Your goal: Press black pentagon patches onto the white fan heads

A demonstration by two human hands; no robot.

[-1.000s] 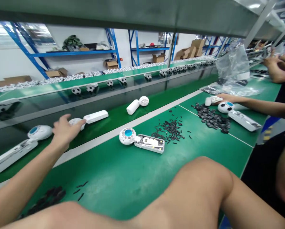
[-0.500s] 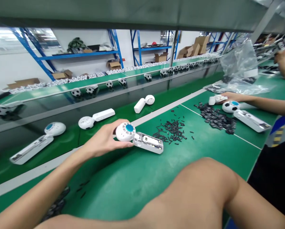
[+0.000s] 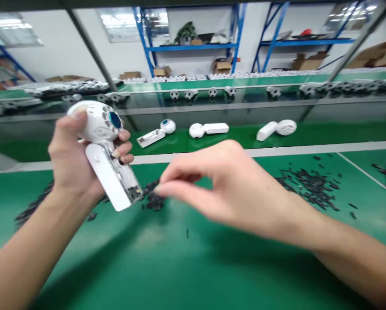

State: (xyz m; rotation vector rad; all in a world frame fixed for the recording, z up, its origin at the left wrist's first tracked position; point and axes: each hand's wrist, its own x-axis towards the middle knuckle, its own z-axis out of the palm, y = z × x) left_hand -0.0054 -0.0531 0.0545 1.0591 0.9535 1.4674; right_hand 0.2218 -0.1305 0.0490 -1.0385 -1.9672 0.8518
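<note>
My left hand (image 3: 79, 155) is wrapped around a white handheld fan (image 3: 107, 176) and holds it up, tilted, over the bench. The fan has a round head with a blue centre, and the inside of its handle lies exposed, with a small circuit board at the lower end. Just right of that end, my right hand (image 3: 208, 181) is closed in a pinch. Whatever its fingertips hold is too small and blurred to make out. Behind the fingertips is a small heap of black plastic pieces (image 3: 155, 201) on the green bench.
Three more white fans, one of them a fan with an open handle (image 3: 152, 137), lie on the green conveyor belt (image 3: 241, 142). A pile of thin black strips (image 3: 312, 187) is at right, and more black pieces (image 3: 34, 206) lie at left. Football-patterned fans (image 3: 213, 92) line a ledge behind.
The view has swung left. My left hand has raised the fan and turned it handle-down. My right hand has come in beside the handle's end, pinching. The co-worker is out of view.
</note>
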